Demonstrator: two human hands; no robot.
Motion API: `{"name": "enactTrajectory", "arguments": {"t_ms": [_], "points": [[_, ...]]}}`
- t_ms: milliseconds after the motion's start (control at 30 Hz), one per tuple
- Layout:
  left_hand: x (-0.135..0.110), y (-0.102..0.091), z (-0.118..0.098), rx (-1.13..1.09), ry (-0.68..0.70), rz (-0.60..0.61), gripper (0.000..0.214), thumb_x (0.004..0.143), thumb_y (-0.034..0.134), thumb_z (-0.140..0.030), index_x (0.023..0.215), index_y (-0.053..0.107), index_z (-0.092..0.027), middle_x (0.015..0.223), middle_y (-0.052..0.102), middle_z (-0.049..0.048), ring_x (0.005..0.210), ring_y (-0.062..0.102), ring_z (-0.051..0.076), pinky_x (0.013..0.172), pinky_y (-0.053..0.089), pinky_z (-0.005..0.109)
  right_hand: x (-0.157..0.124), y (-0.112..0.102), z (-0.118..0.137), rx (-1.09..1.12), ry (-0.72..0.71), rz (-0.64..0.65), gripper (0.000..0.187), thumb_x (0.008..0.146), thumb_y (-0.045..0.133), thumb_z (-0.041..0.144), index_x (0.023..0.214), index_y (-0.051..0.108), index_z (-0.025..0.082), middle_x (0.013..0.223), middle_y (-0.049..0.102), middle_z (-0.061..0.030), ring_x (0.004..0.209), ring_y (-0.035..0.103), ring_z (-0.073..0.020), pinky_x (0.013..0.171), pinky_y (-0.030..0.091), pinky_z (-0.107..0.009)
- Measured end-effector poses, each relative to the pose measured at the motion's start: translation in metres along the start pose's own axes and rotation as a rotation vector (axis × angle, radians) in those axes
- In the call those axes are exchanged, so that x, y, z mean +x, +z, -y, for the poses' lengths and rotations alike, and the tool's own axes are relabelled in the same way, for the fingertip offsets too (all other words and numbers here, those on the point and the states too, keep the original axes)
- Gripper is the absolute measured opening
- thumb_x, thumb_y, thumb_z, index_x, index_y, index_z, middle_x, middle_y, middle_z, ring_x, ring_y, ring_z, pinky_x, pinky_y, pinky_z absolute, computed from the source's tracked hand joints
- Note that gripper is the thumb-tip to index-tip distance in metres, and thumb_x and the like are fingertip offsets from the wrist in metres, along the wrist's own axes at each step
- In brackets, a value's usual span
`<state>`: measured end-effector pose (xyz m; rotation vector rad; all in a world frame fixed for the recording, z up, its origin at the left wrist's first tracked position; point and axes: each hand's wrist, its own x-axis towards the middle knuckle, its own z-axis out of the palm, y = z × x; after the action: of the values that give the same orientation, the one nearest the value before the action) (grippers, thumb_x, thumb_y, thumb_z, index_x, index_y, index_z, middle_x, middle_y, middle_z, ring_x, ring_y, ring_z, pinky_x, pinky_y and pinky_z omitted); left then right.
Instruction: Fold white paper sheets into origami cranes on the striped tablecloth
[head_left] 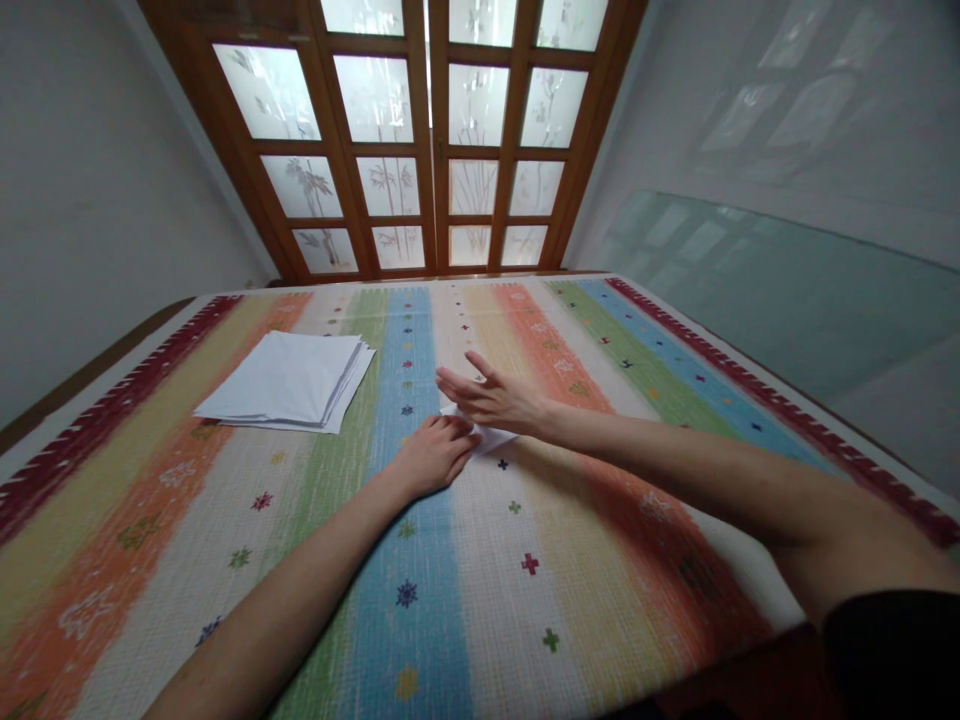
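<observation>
A small piece of white folded paper (493, 440) lies on the striped tablecloth (495, 620), mostly covered by my hands. My left hand (436, 455) rests on its left part, fingers bent and closed together, holding it down against the cloth. Just above the paper is my right hand (499, 400), open, with its fingers stretched to the left and the thumb raised apart. Nothing is in the right hand. Whether its lower edge touches the paper, I cannot tell. How the paper is folded is hidden under the hands.
A stack of white paper sheets (289, 378) lies at the left, its edges uneven. Beyond the table's far edge stands a wooden door with frosted panes (375, 100). A glass panel (750, 270) leans along the right wall.
</observation>
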<state>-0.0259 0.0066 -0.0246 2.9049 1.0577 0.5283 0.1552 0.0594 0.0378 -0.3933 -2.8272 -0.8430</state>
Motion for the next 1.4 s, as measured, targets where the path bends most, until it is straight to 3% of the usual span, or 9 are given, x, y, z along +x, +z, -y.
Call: {"name": "enactTrajectory", "arguments": {"t_ms": [133, 200, 333, 500, 733, 833, 1000, 1233, 1400], "points": [[0.001, -0.002, 0.000, -0.010, -0.026, -0.011, 0.029, 0.092, 0.047, -0.027, 0.115, 0.065, -0.022, 0.120, 0.061, 0.0117, 0.113, 0.053, 0.027, 0.095, 0.043, 0.046, -0.022, 0.015, 0.010, 0.200, 0.420, -0.279, 0.043, 0.088, 0.054, 0.015, 0.128, 0.053, 0.032, 0.142, 0.049, -0.0049, 0.137, 0.037, -0.0272, 0.113, 0.021, -0.062], [0.001, -0.002, 0.000, -0.010, -0.014, -0.016, 0.029, 0.092, 0.047, -0.026, 0.115, 0.064, -0.023, 0.122, 0.061, 0.0113, 0.116, 0.052, 0.028, 0.096, 0.042, 0.046, -0.030, 0.024, 0.014, 0.299, 0.668, -0.375, 0.048, 0.086, 0.060, 0.022, 0.133, 0.050, 0.024, 0.142, 0.046, -0.0141, 0.133, 0.040, -0.0313, 0.109, 0.030, -0.059], [0.000, -0.003, 0.001, 0.008, 0.014, -0.033, 0.026, 0.092, 0.047, -0.024, 0.111, 0.064, -0.022, 0.119, 0.063, 0.0102, 0.115, 0.053, 0.027, 0.096, 0.042, 0.045, -0.035, 0.042, 0.017, 0.637, 0.881, -0.331, 0.032, 0.085, 0.060, 0.024, 0.117, 0.063, 0.018, 0.115, 0.066, -0.0139, 0.106, 0.061, -0.0270, 0.091, 0.048, -0.044], [-0.004, 0.001, 0.005, -0.074, -0.034, -0.228, 0.020, 0.090, 0.054, -0.029, 0.104, 0.063, -0.019, 0.113, 0.065, 0.0114, 0.110, 0.057, 0.026, 0.093, 0.044, 0.044, -0.031, 0.049, 0.018, 0.982, 1.002, -0.351, 0.015, 0.083, 0.057, 0.020, 0.085, 0.072, 0.018, 0.088, 0.073, -0.0078, 0.083, 0.066, -0.0197, 0.077, 0.050, -0.033], [0.016, -0.004, 0.013, -0.524, -0.476, -0.579, 0.048, 0.077, 0.070, -0.034, 0.120, 0.054, -0.019, 0.109, 0.066, 0.0097, 0.094, 0.062, 0.020, 0.080, 0.049, 0.036, -0.030, 0.039, 0.026, 1.418, 1.044, -0.389, 0.015, 0.078, 0.059, 0.029, 0.077, 0.069, 0.017, 0.073, 0.068, -0.0035, 0.066, 0.060, -0.0150, 0.062, 0.046, -0.027], [0.028, -0.008, 0.014, -0.643, -0.497, -0.594, 0.040, 0.074, 0.070, -0.034, 0.110, 0.063, -0.019, 0.107, 0.068, 0.0087, 0.088, 0.063, 0.019, 0.075, 0.049, 0.032, -0.031, 0.035, 0.029, 1.565, 1.012, -0.355, 0.015, 0.076, 0.061, 0.032, 0.073, 0.066, 0.018, 0.069, 0.065, -0.0027, 0.060, 0.056, -0.0135, 0.058, 0.044, -0.027], [0.034, -0.006, 0.009, -0.851, -0.581, -0.498, 0.026, 0.081, 0.059, -0.038, 0.074, 0.071, -0.016, 0.069, 0.069, 0.0015, 0.064, 0.059, 0.015, 0.062, 0.045, 0.026, -0.029, 0.034, 0.034, 1.618, 1.047, -0.422, 0.022, 0.078, 0.060, 0.040, 0.075, 0.066, 0.019, 0.069, 0.063, -0.0017, 0.061, 0.054, -0.0130, 0.056, 0.042, -0.026], [0.034, -0.006, 0.000, -0.837, -0.600, -0.586, 0.025, 0.080, 0.060, -0.036, 0.077, 0.074, -0.016, 0.072, 0.071, 0.0016, 0.065, 0.060, 0.015, 0.064, 0.046, 0.026, -0.013, 0.034, 0.044, 1.736, 1.273, -0.692, 0.020, 0.071, 0.068, 0.038, 0.072, 0.069, 0.018, 0.068, 0.065, -0.0015, 0.058, 0.053, -0.0119, 0.054, 0.041, -0.025], [0.033, -0.003, -0.002, -0.811, -0.606, -0.684, 0.024, 0.079, 0.062, -0.037, 0.085, 0.076, -0.018, 0.078, 0.073, 0.0029, 0.071, 0.063, 0.017, 0.068, 0.048, 0.029, -0.008, 0.036, 0.046, 1.658, 1.301, -0.733, 0.019, 0.064, 0.074, 0.035, 0.072, 0.070, 0.018, 0.068, 0.067, -0.0016, 0.060, 0.057, -0.0132, 0.057, 0.044, -0.026]]}}
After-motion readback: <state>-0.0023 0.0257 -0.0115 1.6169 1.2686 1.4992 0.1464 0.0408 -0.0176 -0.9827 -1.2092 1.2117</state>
